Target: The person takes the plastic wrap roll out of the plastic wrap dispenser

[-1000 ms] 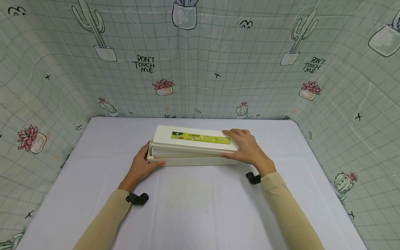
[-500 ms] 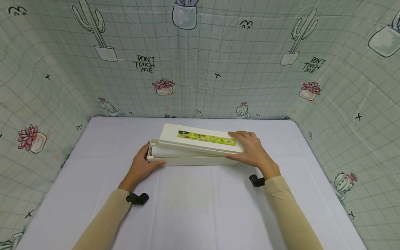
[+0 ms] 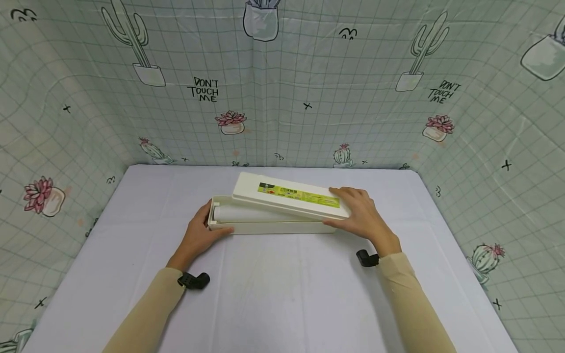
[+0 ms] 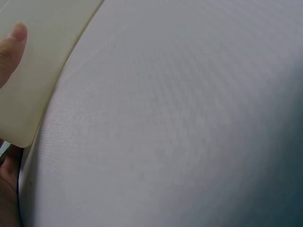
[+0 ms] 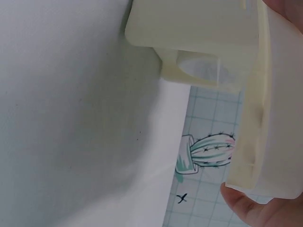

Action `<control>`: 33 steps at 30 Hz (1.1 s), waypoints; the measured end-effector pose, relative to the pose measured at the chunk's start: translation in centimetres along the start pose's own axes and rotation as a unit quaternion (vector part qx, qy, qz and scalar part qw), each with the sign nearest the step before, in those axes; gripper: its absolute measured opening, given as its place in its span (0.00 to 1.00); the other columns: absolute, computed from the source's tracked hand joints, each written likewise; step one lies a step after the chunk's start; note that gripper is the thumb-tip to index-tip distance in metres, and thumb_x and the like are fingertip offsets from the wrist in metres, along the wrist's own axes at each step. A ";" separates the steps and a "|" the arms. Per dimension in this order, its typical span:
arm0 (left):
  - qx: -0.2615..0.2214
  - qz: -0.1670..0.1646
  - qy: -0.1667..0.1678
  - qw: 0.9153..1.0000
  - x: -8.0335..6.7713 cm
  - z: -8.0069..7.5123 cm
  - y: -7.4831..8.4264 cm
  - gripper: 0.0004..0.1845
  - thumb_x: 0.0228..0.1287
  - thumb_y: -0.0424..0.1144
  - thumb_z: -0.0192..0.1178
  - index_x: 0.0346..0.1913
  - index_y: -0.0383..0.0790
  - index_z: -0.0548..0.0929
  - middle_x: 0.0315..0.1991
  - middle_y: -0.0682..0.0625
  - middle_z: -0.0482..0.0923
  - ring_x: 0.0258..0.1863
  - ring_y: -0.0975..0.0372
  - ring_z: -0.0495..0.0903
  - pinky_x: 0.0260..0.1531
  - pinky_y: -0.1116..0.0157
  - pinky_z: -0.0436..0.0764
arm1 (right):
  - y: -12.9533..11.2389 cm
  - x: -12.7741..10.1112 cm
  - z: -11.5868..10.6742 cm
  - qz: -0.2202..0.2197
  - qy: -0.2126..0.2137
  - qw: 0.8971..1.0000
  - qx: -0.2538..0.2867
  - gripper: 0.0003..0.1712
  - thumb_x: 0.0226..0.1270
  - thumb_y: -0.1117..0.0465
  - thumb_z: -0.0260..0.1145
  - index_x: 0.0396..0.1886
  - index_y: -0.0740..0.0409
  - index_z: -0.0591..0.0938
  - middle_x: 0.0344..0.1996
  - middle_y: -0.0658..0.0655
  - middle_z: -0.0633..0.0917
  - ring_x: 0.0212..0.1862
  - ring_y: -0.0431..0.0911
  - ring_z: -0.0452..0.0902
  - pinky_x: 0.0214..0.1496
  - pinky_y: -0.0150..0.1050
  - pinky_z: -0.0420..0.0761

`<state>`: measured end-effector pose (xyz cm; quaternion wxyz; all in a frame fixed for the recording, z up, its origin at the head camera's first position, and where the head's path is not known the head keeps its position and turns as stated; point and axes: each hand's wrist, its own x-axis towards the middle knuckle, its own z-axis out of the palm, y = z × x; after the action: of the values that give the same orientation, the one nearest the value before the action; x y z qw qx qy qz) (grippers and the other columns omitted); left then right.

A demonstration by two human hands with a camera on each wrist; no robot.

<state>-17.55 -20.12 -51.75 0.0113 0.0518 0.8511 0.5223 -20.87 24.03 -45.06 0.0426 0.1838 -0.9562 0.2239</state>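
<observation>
A long white plastic box stands mid-table with a white roll lying inside. Its lid, which bears a yellow-green label, sits askew above it, exposing the box's left part. My left hand holds the left end of the box, thumb on the front wall; in the left wrist view that thumb lies on the wall. My right hand grips the lid's right end between thumb and fingers. In the right wrist view the lid is raised and tilted off the box's end.
A white cloth covers the table. Behind and at both sides hangs a grid-patterned curtain printed with cacti. Each wrist carries a small black camera, such as the left one.
My right hand has drawn the lid to the right and turned it askew, so the roll inside the box now shows. My left hand and the box have stayed in place.
</observation>
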 end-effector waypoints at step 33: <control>-0.003 -0.009 -0.003 1.000 -0.1 0.1 -0.1 0.57 0.58 0.48 0.78 0.84 0.49 0.52 0.75 0.40 0.63 0.67 0.46 0.71 0.65 0.46 0.72 | 2.7 -2.1 -1.1 0.058 0.019 0.998 0.012 0.54 0.52 0.34 0.80 0.77 0.46 0.71 0.70 0.64 0.74 0.67 0.69 0.64 0.64 0.68 0.62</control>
<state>-17.43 -20.11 -51.93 0.0188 0.0453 0.8498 0.5249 -19.91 27.45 -45.56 0.0457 0.1243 -0.9615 0.2410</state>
